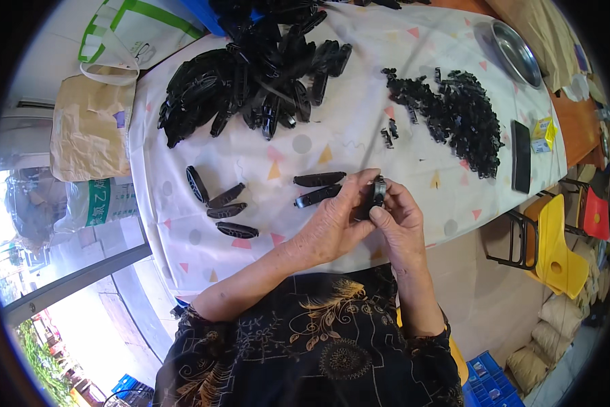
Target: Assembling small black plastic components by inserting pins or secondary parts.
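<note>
Near the front of the table, my left hand (327, 229) and my right hand (403, 224) meet around a small black plastic part (378, 192). Fingers of both hands close on it, and they hide much of its shape. Just left of my left fingertips lie two long black oval plastic pieces, one (320, 179) behind the other (316, 196). Farther left, several similar pieces lie apart, among them a patterned oval piece (196, 184) and another (237, 230). Beyond my right hand spreads a heap of small black clip-like parts (464, 115).
A large pile of black oval pieces (203, 88) covers the far left of the patterned tablecloth (359, 146). At the right are a dark phone-like slab (520, 157), a small yellow box (543, 134) and a metal bowl (515, 53). A yellow chair (556, 247) stands beyond the table's right edge.
</note>
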{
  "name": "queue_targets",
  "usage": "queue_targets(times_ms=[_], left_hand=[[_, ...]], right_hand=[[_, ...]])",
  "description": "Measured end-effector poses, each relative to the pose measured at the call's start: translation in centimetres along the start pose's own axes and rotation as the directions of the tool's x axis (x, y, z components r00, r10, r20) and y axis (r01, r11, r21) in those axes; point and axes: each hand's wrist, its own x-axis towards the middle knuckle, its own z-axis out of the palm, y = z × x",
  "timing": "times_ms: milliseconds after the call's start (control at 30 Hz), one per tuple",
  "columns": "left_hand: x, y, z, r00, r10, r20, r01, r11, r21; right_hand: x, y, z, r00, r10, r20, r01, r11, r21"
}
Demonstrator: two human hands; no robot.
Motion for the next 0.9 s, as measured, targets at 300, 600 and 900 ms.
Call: queue_targets(times_ms=[300,600,900], left_hand=[[0.5,0.7,-2.2,0.996,-0.009,-0.087,0.009,1.000,0.002],[-1.2,5.5,-10.2,0.999,0.028,0.039,-0.048,0.607,0.793],[6.8,5.1,-17.5,0.919,0.299,-0.255,0.213,0.166,0.963]], right_hand=[[2.2,0.7,1.6,0.999,-0.021,0.040,0.022,0.999,-0.031],[7.1,-4.8,-1.2,0.989,-0.129,0.072,0.133,0.570,-0.811],[10.4,-3.5,-0.7,0.936,-0.287,0.204,0.208,-0.019,-0.978]])
